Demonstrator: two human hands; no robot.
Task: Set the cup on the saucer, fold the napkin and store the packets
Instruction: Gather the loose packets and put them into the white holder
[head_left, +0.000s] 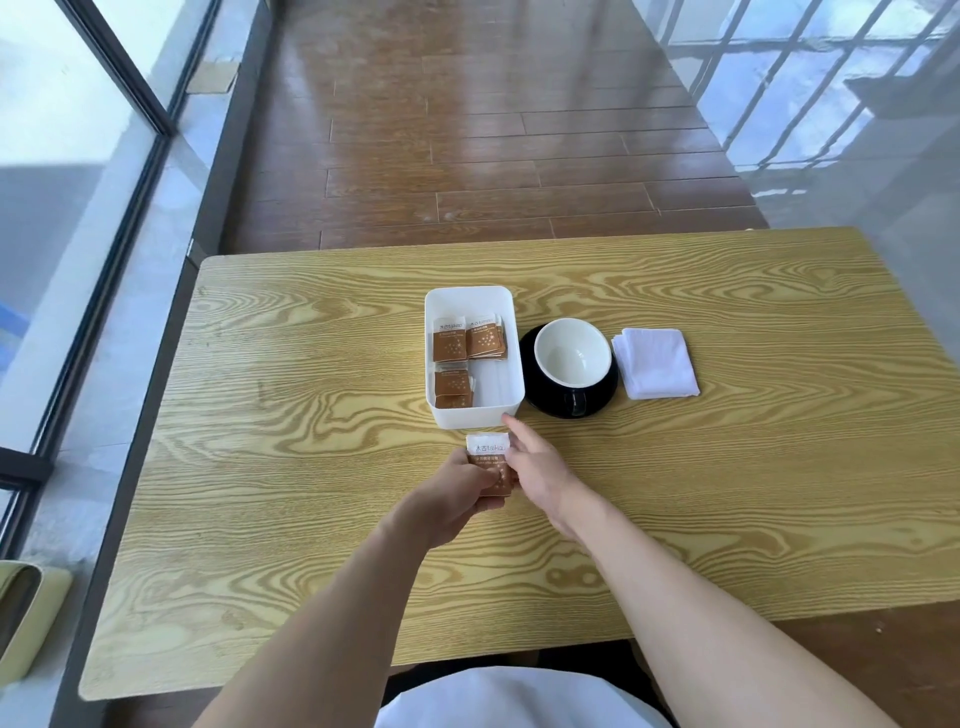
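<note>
— Left hand (457, 493) grips our last packets (491, 462) just before the bin (470, 421); right hand (535, 467) lies relaxed beside them, finger on the stack.

— Then we square them and drop them into the bare corner — cup (571, 358) sits on saucer (602, 400), napkin (657, 369) folded. How many packets, we can't tell.

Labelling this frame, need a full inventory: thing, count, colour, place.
table: 1, light wood grain, fills the middle
bin: 1, white, table centre
packets in bin: several, brown and white, two far stacks and one near-left
held packet: at least 1, brown and white, just before the bin
saucer: 1, black, right of bin
cup: 1, white inside, on saucer
napkin: 1, white, folded, right of saucer
left hand: grip on held packet
right hand: at packet, forefinger extended toward bin
</note>
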